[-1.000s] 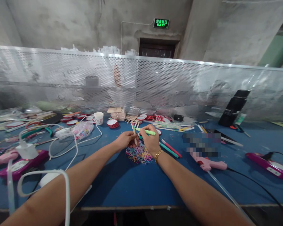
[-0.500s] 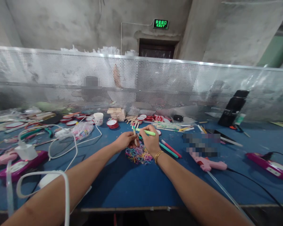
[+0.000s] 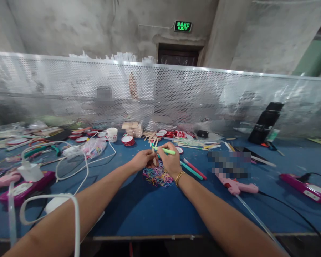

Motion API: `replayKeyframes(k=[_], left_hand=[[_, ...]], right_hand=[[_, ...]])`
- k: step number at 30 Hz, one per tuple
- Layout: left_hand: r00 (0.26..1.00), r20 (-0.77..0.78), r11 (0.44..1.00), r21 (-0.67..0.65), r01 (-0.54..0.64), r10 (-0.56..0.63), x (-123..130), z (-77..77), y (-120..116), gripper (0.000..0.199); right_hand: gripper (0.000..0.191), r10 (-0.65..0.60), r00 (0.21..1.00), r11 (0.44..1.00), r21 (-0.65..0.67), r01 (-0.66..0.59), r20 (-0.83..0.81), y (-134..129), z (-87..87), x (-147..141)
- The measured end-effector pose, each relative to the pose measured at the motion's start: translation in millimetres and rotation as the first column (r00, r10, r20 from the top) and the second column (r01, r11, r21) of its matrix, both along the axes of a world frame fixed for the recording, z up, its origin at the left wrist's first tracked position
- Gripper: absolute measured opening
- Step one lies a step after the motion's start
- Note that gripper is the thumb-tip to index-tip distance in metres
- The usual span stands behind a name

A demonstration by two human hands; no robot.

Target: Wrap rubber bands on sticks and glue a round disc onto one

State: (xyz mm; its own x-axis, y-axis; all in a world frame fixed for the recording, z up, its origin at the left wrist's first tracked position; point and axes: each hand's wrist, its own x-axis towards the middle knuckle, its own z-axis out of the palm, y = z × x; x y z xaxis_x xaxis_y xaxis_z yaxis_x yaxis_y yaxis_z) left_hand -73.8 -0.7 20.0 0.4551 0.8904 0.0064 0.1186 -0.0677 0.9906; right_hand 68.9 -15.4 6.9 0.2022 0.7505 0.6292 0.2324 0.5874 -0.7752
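My left hand (image 3: 144, 160) is closed round a flat wooden craft stick (image 3: 154, 157), held upright with some colour at its top end. In my right hand (image 3: 170, 159) is a light-green marker pen (image 3: 167, 151), its left tip touching or very near the stick's upper part. Both hands are over a loose heap of coloured rubber bands (image 3: 158, 175). To the right of my right hand lie a teal marker (image 3: 191, 170) and a red marker (image 3: 195, 169). A gold bracelet circles my right wrist.
A pink glue gun (image 3: 237, 186) lies right, a purple power strip (image 3: 305, 187) beyond it. White cables (image 3: 76, 214) loop over the left side. Along the back are a paper cup (image 3: 112, 135), stacked wooden pieces (image 3: 133, 130), red-rimmed discs (image 3: 128, 140) and a perforated metal screen (image 3: 176, 96).
The green marker's tip has shifted slightly down along the stick. Both hands keep nearly the same place and hold; the camera view has moved very slightly.
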Motion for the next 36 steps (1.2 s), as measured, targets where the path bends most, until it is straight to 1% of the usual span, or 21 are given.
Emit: replayKeyframes(k=[3,9,13,15,17,19,23,25,29,33,36], left_hand=[[1.0,0.003,1.0,0.003,-0.016,0.016,-0.6,-0.6,0.6,0.029],[1.0,0.0,1.0,-0.005,0.013,-0.013,-1.0,-1.8,1.6,0.034],[1.0,-0.002,1.0,-0.007,-0.019,0.019,-0.7,-1.0,0.9,0.03],[1.0,0.004,1.0,-0.006,-0.022,0.022,-0.4,-0.6,0.8,0.029],[1.0,0.012,1.0,0.003,-0.007,0.007,-0.3,-0.6,1.1,0.03],[1.0,0.013,1.0,0.017,0.008,-0.008,-0.4,-0.7,1.5,0.03],[1.0,-0.001,1.0,0.021,-0.01,0.01,-0.6,-0.8,1.7,0.03],[1.0,-0.001,1.0,0.01,-0.02,0.02,-0.3,-0.8,1.6,0.029],[1.0,0.006,1.0,0.005,-0.017,0.017,0.5,0.2,0.6,0.028],[1.0,0.0,1.0,0.007,-0.024,0.024,0.2,2.4,-1.1,0.028],[1.0,-0.004,1.0,0.007,-0.024,0.024,-0.3,4.0,-1.3,0.029]], right_hand=[[0.014,-0.044,0.999,0.999,0.006,0.044,-0.013,-0.6,0.6,0.3],[0.013,0.019,1.0,1.0,-0.009,-0.02,-0.024,-0.4,0.5,-0.2],[0.013,-0.03,0.999,1.0,-0.004,0.03,-0.026,1.0,-0.9,1.1],[0.013,-0.02,1.0,1.0,0.008,0.02,-0.02,1.2,-1.4,1.4],[0.014,0.012,1.0,1.0,0.012,-0.012,-0.007,1.1,-1.8,1.2],[0.015,0.017,1.0,1.0,0.011,-0.017,0.005,1.5,-2.3,1.1],[0.014,-0.044,0.999,0.999,0.021,0.044,-0.008,3.4,-3.4,1.6],[0.014,-0.034,0.999,0.999,0.018,0.034,-0.023,3.3,-3.2,1.6],[0.014,0.025,0.999,1.0,-0.008,-0.025,-0.023,0.6,-1.3,0.3],[0.014,-0.025,1.0,1.0,0.001,0.025,-0.016,-0.4,0.7,0.1],[0.013,-0.012,1.0,1.0,0.017,0.012,0.003,0.8,1.9,0.7]])
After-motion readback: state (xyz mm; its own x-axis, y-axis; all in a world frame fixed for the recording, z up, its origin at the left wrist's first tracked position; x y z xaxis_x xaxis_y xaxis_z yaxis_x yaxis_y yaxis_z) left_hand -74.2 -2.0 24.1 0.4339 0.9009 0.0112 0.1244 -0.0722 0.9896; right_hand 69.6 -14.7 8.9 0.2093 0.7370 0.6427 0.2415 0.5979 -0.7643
